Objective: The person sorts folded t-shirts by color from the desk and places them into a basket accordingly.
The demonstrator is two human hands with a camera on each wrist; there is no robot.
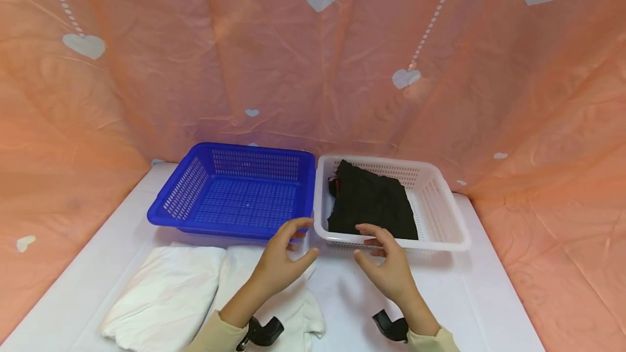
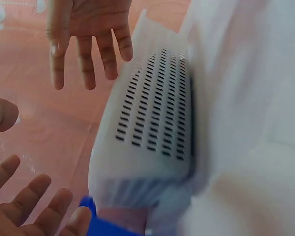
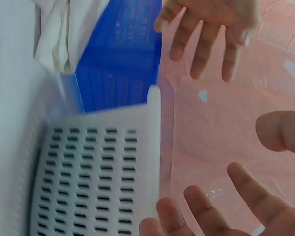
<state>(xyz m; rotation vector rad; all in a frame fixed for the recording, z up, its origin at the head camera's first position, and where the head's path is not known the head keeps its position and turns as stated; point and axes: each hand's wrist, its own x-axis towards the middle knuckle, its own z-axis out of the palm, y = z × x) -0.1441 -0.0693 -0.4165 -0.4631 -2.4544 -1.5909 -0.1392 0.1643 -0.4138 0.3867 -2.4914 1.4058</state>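
Head view looks down at a white table [image 1: 494, 308] closed in on three sides by a peach curtain [image 1: 171, 69] printed with white hearts. I stand at the near edge with both arms reaching forward.

Two plastic baskets sit side by side at the back of the table, their rims touching or nearly so. On my left is the blue basket [image 1: 235, 192], and I judge it empty, since only its slotted floor shows. On my right is the white basket [image 1: 455, 216], which already holds a folded black garment [image 1: 371, 202] lying against its left and near walls.

On the table in front of the blue basket lies a pile of white cloth [image 1: 166, 292], loosely folded, spreading under my left forearm. It is not in either basket, so I judge the sorting about half done: the dark piece is put away, the white cloth is left.

My left hand [image 1: 283, 259] hovers above the right edge of the white cloth, just in front of the gap between the baskets. My right hand [image 1: 386, 265] hovers just in front of the white basket's near rim. Both sets of fingers are spread and gently curved, holding nothing; the wrist views show the same, palms facing each other.
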